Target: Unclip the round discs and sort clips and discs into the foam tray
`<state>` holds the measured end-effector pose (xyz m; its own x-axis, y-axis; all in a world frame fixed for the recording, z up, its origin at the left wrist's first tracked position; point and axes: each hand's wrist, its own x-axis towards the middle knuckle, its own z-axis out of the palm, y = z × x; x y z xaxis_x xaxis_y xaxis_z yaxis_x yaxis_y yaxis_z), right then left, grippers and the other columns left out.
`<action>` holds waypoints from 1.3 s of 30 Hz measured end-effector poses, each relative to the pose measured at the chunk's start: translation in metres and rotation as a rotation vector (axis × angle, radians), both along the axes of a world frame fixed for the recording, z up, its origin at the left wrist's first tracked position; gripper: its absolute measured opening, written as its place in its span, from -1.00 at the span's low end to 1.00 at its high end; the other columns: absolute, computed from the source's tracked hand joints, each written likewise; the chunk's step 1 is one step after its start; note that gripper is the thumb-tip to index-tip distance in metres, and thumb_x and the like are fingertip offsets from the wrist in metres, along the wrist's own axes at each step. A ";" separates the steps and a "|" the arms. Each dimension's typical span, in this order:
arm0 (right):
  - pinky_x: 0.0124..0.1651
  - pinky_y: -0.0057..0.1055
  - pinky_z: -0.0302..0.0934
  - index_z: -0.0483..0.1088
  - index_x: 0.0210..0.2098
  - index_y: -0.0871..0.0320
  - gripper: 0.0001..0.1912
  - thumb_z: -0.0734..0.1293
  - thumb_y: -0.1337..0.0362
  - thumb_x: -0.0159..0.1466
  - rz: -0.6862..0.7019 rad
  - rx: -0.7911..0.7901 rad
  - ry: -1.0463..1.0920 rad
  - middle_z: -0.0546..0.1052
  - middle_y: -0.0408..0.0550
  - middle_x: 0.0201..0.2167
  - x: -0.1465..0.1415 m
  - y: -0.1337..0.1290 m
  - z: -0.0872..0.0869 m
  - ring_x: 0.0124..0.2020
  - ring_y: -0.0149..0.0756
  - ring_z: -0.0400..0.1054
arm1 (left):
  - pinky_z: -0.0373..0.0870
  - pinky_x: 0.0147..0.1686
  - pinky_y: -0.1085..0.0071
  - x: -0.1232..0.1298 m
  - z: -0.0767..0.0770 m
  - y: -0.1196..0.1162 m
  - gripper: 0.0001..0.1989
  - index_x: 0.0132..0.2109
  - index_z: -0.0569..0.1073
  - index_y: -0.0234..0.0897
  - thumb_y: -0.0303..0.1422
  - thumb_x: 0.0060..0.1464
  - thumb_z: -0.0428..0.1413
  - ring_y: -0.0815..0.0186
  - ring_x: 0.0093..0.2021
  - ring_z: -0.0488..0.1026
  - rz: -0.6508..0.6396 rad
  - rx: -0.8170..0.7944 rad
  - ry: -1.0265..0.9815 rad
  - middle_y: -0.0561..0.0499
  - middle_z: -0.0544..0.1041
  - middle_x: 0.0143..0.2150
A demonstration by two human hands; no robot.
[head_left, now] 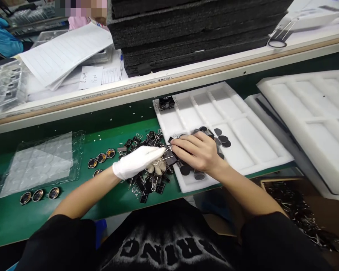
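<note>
The white foam tray [250, 146] holds bunched black clips [166, 103] in its far-left compartment and dark discs [225, 141] nearer, partly covered by the right hand [199, 152]; the box [282, 180] of clips at lower right is partly cut off. Gloved left hand [139, 162] fingers grip a binder clip [170, 156] above the clip pile [142, 186]; whether the right fingers grasp it too, I cannot tell.
</note>
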<state>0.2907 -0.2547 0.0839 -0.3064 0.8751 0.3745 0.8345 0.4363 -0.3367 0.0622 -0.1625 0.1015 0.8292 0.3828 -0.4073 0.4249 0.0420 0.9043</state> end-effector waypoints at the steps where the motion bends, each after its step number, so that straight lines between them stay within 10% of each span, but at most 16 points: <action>1: -0.21 -0.14 0.17 0.61 -0.16 -0.09 -0.71 0.23 0.23 0.52 -0.031 -0.032 0.011 0.69 -0.06 0.02 0.003 0.000 -0.001 0.01 -0.04 0.52 | 0.44 -0.47 0.41 0.005 0.002 0.005 -0.43 -0.28 0.55 -0.29 0.13 0.37 0.03 0.29 -0.41 0.61 -0.030 0.019 -0.022 -0.16 0.69 -0.30; 5: 0.14 0.09 0.26 0.57 0.11 -0.23 -0.70 0.29 0.21 0.49 -0.210 0.012 0.048 0.62 -0.04 0.16 0.033 0.000 -0.008 0.26 0.11 0.41 | 0.41 -0.43 0.40 0.027 0.012 0.030 -0.56 -0.22 0.56 -0.27 0.05 0.30 0.14 0.31 -0.41 0.56 -0.085 0.232 0.029 -0.06 0.67 -0.35; 9: 0.31 0.19 0.20 0.39 0.37 -0.08 -0.44 0.42 0.13 0.40 -0.373 0.108 0.048 0.45 0.14 0.34 0.090 0.006 -0.037 0.36 0.23 0.30 | 0.24 -0.44 0.40 0.051 0.001 0.069 -0.57 -0.36 0.46 -0.24 0.02 0.28 0.11 0.37 -0.48 0.39 -0.019 0.804 0.127 0.05 0.56 -0.45; 14: 0.22 0.02 0.39 0.54 0.15 0.15 -0.58 0.35 0.04 0.43 -0.456 0.082 0.311 0.61 0.22 0.11 0.141 0.022 -0.083 0.16 0.10 0.52 | 0.30 -0.30 0.33 0.084 -0.034 0.129 -0.57 -0.19 0.54 -0.27 0.00 0.34 0.04 0.22 -0.30 0.52 0.019 1.142 0.389 -0.10 0.65 -0.25; 30: 0.25 0.09 0.23 0.58 0.00 0.06 -0.65 0.29 0.00 0.44 -0.314 -0.076 0.368 0.66 0.13 0.05 0.135 0.014 -0.090 0.16 0.07 0.50 | 0.43 -0.07 0.17 0.119 -0.065 0.156 -0.42 0.12 0.57 -0.44 0.01 0.35 0.03 -0.09 0.00 0.61 0.029 1.337 0.643 -0.39 0.61 0.04; 34: 0.29 0.17 0.06 0.52 0.13 0.03 -0.58 0.40 -0.01 0.37 -0.251 -0.190 0.216 0.60 0.16 0.17 0.129 0.006 -0.090 0.27 0.18 0.40 | 0.43 -0.07 0.22 0.106 -0.057 0.155 -0.51 -0.07 0.65 -0.25 0.02 0.37 0.00 0.04 -0.10 0.63 -0.036 1.280 0.625 -0.19 0.68 -0.10; 39: 0.29 0.15 0.02 0.57 0.07 0.01 -0.67 0.38 0.03 0.42 -0.254 -0.119 0.186 0.65 0.09 0.12 0.126 -0.001 -0.094 0.25 0.15 0.46 | 0.44 -0.01 0.23 0.048 -0.033 0.130 -0.51 -0.04 0.65 -0.20 0.00 0.41 -0.06 0.08 -0.04 0.62 0.198 1.279 0.451 -0.12 0.71 -0.03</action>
<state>0.4167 -0.2554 -0.0101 -0.0090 0.9557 0.2943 0.8308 0.1710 -0.5297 0.1099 -0.0329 0.0683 0.6081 0.7877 0.0989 0.7745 -0.6160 0.1435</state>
